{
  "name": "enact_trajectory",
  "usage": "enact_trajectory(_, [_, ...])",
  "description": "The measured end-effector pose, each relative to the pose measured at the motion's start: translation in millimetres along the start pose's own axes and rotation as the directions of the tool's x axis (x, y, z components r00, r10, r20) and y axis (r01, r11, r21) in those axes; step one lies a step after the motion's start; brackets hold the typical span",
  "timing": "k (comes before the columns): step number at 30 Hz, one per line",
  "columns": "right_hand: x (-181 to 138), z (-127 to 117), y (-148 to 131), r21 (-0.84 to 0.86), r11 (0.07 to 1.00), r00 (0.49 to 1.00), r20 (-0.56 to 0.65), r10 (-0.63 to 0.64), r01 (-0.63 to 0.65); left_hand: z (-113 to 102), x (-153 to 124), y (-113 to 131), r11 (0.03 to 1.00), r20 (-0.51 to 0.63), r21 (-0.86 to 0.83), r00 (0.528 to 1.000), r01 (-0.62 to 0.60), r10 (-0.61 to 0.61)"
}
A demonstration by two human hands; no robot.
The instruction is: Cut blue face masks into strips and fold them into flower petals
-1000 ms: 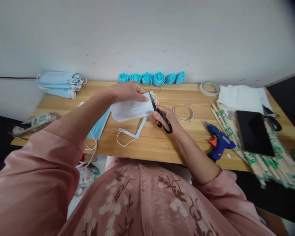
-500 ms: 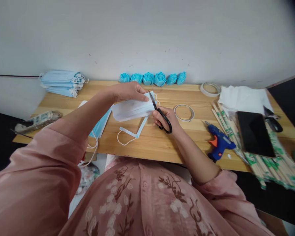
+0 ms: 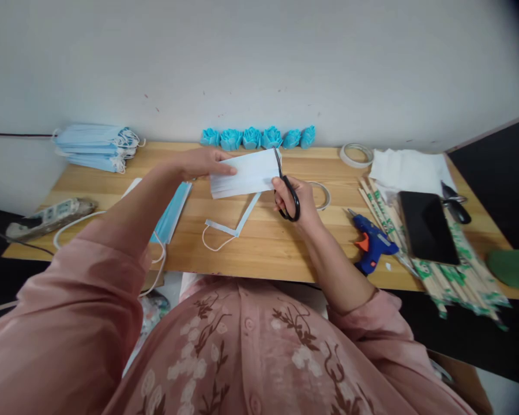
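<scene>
My left hand (image 3: pixel 203 164) pinches the left end of a white face mask (image 3: pixel 246 173) and holds it flat above the wooden table (image 3: pixel 263 248). My right hand (image 3: pixel 296 202) grips black-handled scissors (image 3: pixel 286 190), whose blades stand along the mask's right edge. Below the mask, a cut-off strip with an ear loop (image 3: pixel 227 227) lies on the table. A blue mask (image 3: pixel 173 210) rests by my left forearm.
Several blue fabric roses (image 3: pixel 257 138) line the wall. A stack of blue masks (image 3: pixel 93 147) sits back left, a power strip (image 3: pixel 47 216) at the left edge. Right side: tape rolls (image 3: pixel 354 154), blue glue gun (image 3: pixel 372 242), black phone (image 3: pixel 428 227), wrapped chopsticks (image 3: pixel 458 271), white cloth (image 3: pixel 409 167).
Both hands lifted the mask up and away from me. The scissors turned more upright along the mask's right edge. The view shifted slightly to the right.
</scene>
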State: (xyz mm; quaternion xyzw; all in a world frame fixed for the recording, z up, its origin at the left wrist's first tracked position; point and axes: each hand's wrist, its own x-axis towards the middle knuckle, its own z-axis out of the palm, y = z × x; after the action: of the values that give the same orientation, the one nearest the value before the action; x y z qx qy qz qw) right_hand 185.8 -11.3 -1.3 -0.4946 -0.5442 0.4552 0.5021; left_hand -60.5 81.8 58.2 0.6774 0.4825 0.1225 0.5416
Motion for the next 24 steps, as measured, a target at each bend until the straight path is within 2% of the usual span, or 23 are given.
enact_trajectory(4, [5.4,-1.4,6.2,0.055,0.997,0.996,-0.072,0.054,-0.050,5.7,-1.2,-22.3,0.941,-0.125,-0.332,0.992,-0.064,0.023])
enact_trajectory(6, [5.8,0.7,8.8,0.084,0.994,0.994,-0.075,0.081,-0.075,13.6,-2.2,-26.2,0.884,-0.267,-0.452,0.964,-0.115,-0.011])
enact_trajectory(8, [4.2,4.2,9.3,0.111,0.989,0.993,-0.063,0.102,-0.094,20.9,-3.3,-25.0,0.840,-0.402,-0.510,0.915,-0.184,-0.044])
enact_trajectory(11, [0.3,9.6,6.7,0.147,0.981,0.991,-0.026,0.132,-0.127,27.1,-5.9,-17.8,0.816,-0.501,-0.516,0.864,-0.262,-0.039])
enact_trajectory(16, [-0.5,9.1,0.6,0.294,0.943,0.985,-0.019,0.171,-0.158,26.5,-15.4,-10.4,0.829,-0.487,-0.496,0.873,-0.257,-0.020])
enact_trajectory(18, [1.8,5.2,-1.6,0.389,0.906,0.984,0.009,0.175,-0.165,22.2,-20.5,-12.8,0.839,-0.510,-0.470,0.860,-0.272,-0.007])
enact_trajectory(22, [5.6,-1.4,-4.8,0.539,0.786,0.951,0.226,0.212,-0.303,9.6,-29.7,-24.1,0.849,-0.593,-0.421,0.805,-0.318,0.007])
enact_trajectory(24, [5.9,-2.3,-4.4,0.557,0.749,0.927,0.307,0.217,-0.359,6.7,-32.4,-29.6,0.829,-0.598,-0.442,0.801,-0.342,0.011])
